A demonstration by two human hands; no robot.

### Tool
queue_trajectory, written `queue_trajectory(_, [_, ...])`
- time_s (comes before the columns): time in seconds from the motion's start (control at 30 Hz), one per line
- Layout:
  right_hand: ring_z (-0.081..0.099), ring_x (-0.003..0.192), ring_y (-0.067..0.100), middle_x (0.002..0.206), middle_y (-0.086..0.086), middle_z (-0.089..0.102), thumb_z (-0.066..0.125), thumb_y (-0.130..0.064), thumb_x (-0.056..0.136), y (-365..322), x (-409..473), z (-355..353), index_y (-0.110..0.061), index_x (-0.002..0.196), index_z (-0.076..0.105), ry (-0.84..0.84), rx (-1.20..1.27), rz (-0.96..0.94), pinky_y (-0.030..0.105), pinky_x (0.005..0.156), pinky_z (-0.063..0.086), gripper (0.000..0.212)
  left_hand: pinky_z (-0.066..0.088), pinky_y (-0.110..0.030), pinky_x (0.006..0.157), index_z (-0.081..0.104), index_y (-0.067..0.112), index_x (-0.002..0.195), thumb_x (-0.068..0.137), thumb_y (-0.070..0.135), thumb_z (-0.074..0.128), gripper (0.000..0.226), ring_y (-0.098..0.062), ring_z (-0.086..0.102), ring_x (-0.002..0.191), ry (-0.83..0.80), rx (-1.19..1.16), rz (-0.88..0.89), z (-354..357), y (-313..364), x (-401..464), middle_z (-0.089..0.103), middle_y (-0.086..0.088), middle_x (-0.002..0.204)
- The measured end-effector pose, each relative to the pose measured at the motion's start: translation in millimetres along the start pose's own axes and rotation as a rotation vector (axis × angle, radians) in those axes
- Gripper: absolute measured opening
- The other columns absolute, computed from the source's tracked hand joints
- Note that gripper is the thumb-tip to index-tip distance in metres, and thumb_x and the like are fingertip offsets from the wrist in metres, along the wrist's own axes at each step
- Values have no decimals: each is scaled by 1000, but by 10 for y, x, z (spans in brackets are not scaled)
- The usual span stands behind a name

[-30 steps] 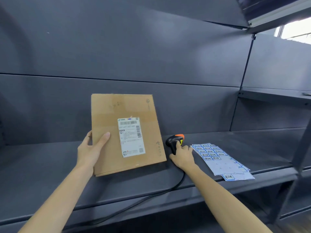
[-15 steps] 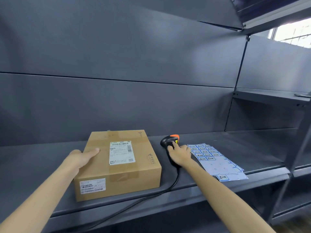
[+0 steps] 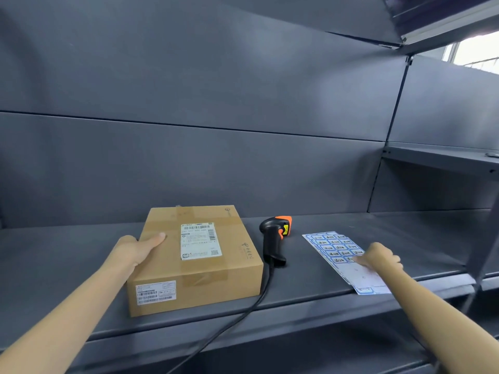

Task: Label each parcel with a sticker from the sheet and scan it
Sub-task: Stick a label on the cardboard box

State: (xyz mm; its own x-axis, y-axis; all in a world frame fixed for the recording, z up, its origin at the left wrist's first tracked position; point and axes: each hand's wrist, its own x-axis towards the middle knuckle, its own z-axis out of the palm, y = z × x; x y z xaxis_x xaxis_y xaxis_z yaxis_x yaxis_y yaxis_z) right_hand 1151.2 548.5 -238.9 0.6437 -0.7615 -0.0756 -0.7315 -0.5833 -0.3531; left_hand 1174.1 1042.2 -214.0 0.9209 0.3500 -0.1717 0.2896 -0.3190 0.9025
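A brown cardboard parcel [image 3: 216, 265] lies flat on the dark grey shelf [image 3: 310, 290], with a white shipping label on top and a barcode label on its front. My left hand [image 3: 137, 248] holds its left top edge, thumb lying on the top face and fingers hidden behind the side. To the parcel's right lies a black and orange barcode scanner [image 3: 274, 238], untouched. Further right is the sticker sheet [image 3: 333, 245] with several blue-bordered stickers. My right hand [image 3: 379, 257] has its fingers curled, and its fingertips pinch at a sticker near the sheet's middle.
The scanner's black cable [image 3: 243, 311] runs down over the shelf's front edge. A grey back wall rises behind the shelf. An upright post [image 3: 483, 255] stands at the right, and another shelf [image 3: 442, 157] sits higher up beyond it.
The parcel went from upright in my left hand to flat on the shelf. My right hand left the scanner and moved right onto the sticker sheet.
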Motion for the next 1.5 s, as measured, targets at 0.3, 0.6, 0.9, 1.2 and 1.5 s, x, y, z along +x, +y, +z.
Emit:
queue_trajectory(0.3, [55, 96, 38, 104, 23, 63, 70, -10, 78, 61, -37, -100, 0, 90, 64, 193, 349, -27, 41, 84, 47, 17, 40, -43, 98, 48, 3, 130, 89, 26, 65, 51, -34, 49, 122, 338, -97, 231, -51, 6, -106, 52, -15, 133])
queue_trajectory(0.6, [63, 90, 26, 102, 9, 69, 66, -15, 86, -501, -1012, -560, -13, 96, 62, 167, 1083, -501, 43, 81, 52, 11, 47, -31, 92, 61, 19, 105, 84, 19, 68, 22, -16, 64, 98, 139, -731, 436, -87, 375, -655, 65, -2, 116])
queue_trajectory(0.9, [72, 90, 21, 102, 5, 74, 70, -11, 86, -1271, -2372, -250, -10, 112, 57, -493, 1457, -691, 33, 75, 59, 29, 56, -29, 67, 65, 13, 103, 76, 43, 67, 40, -17, 72, 88, -535, -798, 238, 105, 439, -1133, 74, -2, 97])
queue_trajectory(1.2, [31, 118, 4, 125, -18, 43, 70, -24, 86, -1463, -2636, 215, -25, 126, 57, 187, 725, -1241, 17, 102, 22, 42, 49, -50, 95, 65, 10, 116, 96, 10, 52, 24, -31, 65, 106, -389, -684, 307, -60, 206, -1153, 71, -9, 111])
queue_trajectory(1.5, [53, 98, 13, 98, -14, 68, 66, -22, 88, -1545, -2646, 202, -23, 97, 74, 203, 549, -1305, 27, 86, 29, 12, 51, -44, 89, 66, 11, 112, 94, 14, 57, 20, -30, 66, 103, -321, -622, 287, 5, 179, -1139, 71, -9, 109])
